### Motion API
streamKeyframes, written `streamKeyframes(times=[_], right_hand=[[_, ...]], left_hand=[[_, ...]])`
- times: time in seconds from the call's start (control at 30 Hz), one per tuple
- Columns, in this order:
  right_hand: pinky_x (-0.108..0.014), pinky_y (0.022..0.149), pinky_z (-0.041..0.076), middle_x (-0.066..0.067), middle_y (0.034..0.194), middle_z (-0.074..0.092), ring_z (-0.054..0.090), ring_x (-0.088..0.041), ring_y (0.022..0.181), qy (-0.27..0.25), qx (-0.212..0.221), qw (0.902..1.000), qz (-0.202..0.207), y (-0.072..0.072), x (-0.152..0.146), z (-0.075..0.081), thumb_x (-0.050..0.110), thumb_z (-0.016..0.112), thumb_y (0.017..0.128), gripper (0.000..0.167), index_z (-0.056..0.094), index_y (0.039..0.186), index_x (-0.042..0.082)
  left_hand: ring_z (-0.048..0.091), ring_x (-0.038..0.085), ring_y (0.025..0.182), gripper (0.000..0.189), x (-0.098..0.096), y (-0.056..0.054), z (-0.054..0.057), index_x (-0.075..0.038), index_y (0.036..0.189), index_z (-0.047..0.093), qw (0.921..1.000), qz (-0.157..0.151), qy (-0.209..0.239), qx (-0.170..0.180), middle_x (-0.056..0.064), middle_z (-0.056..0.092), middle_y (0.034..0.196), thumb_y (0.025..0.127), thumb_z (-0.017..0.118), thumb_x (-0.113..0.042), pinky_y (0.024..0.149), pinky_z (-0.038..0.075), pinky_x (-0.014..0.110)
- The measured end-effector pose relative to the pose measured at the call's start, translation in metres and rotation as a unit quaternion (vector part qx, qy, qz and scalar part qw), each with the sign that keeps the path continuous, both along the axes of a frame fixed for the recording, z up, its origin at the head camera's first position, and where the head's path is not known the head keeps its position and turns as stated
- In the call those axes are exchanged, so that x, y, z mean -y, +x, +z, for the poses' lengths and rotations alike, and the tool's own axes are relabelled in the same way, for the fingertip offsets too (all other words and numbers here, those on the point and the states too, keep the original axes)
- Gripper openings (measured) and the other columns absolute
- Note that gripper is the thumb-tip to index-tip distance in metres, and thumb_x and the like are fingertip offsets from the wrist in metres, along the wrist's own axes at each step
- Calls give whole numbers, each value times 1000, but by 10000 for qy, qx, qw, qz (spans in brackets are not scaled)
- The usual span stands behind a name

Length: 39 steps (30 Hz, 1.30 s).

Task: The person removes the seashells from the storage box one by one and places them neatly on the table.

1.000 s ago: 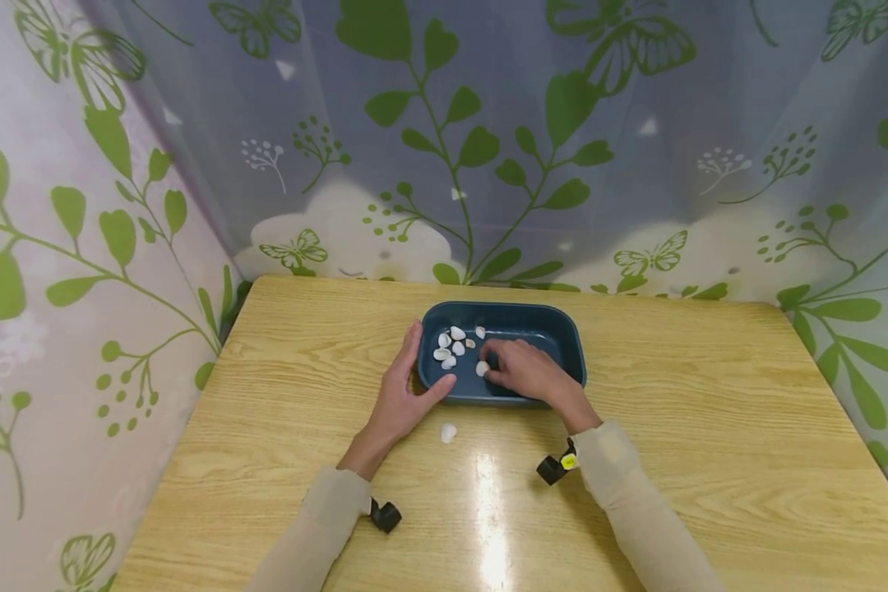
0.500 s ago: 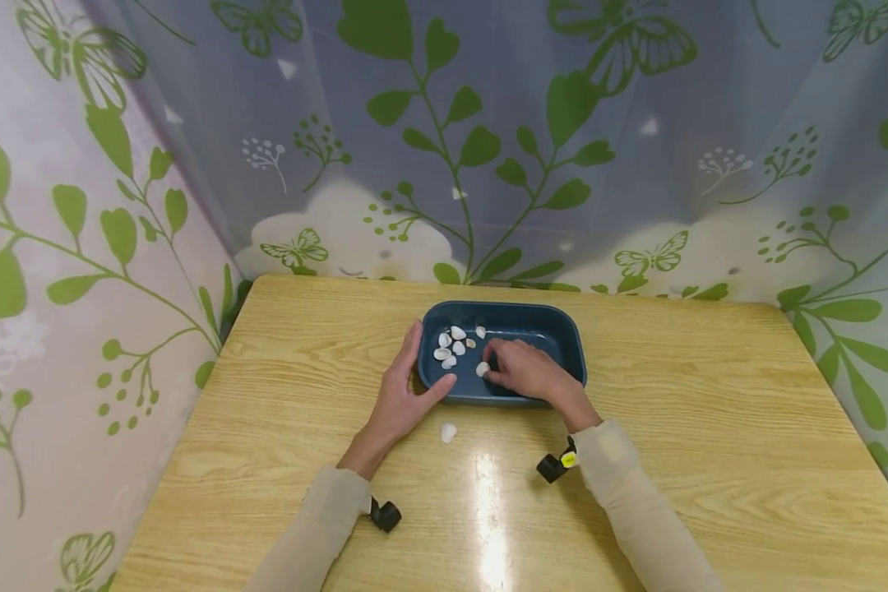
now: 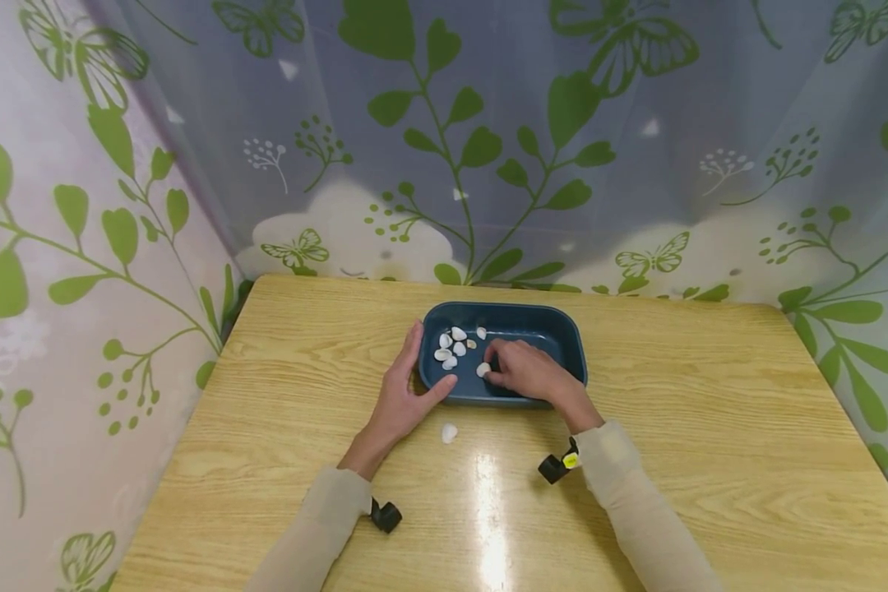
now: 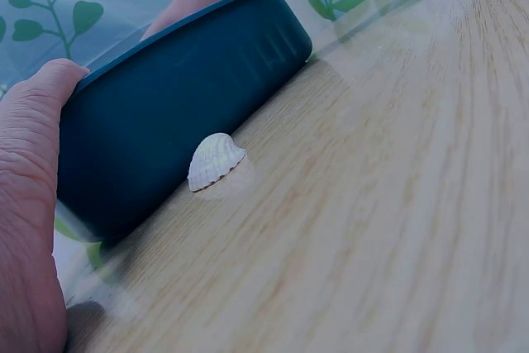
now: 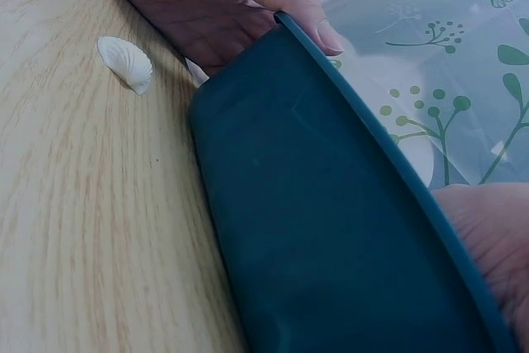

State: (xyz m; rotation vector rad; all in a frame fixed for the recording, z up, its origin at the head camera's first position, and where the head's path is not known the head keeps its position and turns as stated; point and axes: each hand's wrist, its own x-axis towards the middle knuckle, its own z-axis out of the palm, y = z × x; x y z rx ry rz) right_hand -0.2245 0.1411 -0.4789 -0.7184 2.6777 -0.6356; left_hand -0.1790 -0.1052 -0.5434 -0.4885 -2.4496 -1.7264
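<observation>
A dark blue plastic basin [image 3: 573,345] stands on the wooden table, with several small white seashells [image 3: 444,354] gathered in its left part. My left hand [image 3: 403,386] holds the basin's left end, thumb at the front rim and fingers along the left side. Inside the basin, my right hand [image 3: 529,370] pinches a small white seashell [image 3: 483,370] between thumb and fingertips. One more ribbed white seashell [image 3: 449,432] lies on the table before the basin; the left wrist view also shows this seashell [image 4: 216,160]. In the right wrist view, the basin wall [image 5: 314,204] hides the right fingertips.
The wooden table [image 3: 710,427] reaches back to a curtain [image 3: 503,164] printed with green leaves and butterflies. A similar patterned sheet [image 3: 81,329] hangs along the left. A small black camera [image 3: 386,516] sits at the left wrist, another camera [image 3: 553,469] at the right.
</observation>
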Motion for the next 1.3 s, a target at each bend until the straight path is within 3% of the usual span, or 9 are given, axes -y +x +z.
streamKeyframes(times=[0.23,0.5,0.77,1.0,1.13,1.3], right_hand=[[-27,54,40,2,72,56,50,-12,58,-186,-101,9998,38,7,-5,9,24,71,102,27,67,120,5],[-26,52,36,4,69,51,44,-11,53,-639,-218,9977,77,26,-14,22,23,69,103,26,64,121,5],[-23,51,35,8,69,49,41,-6,53,-851,-454,9951,205,57,-16,38,21,71,102,25,63,121,6],[-20,51,30,12,66,41,34,0,53,-783,-761,9926,529,84,-11,38,18,71,101,22,62,119,7],[-19,51,30,14,64,40,33,2,53,-704,-610,9932,703,96,-7,37,17,73,100,22,63,118,9],[-18,52,31,15,63,41,35,2,55,-678,-15,9931,960,108,-5,29,13,73,99,21,62,116,11]], left_hand=[[8,13,160,100,-2,1,-1,-15,169,14,10000,7,-13,20,8,12,176,96,75,-45,129,16,48],[9,13,160,101,-3,0,-1,-17,170,14,10000,22,-59,32,8,13,176,95,74,-48,129,16,49],[9,15,161,101,-1,0,-2,-16,169,14,10000,39,-38,-17,8,13,176,95,75,-45,128,17,50],[9,16,161,101,1,2,-1,-16,169,15,10000,52,35,-32,9,13,176,95,76,-45,128,17,52],[9,19,161,100,0,2,0,-16,169,14,10000,28,81,-18,9,12,176,95,77,-39,128,16,53],[10,20,161,99,-1,1,1,-14,169,15,9999,57,97,-15,8,13,175,94,80,-26,128,16,52]])
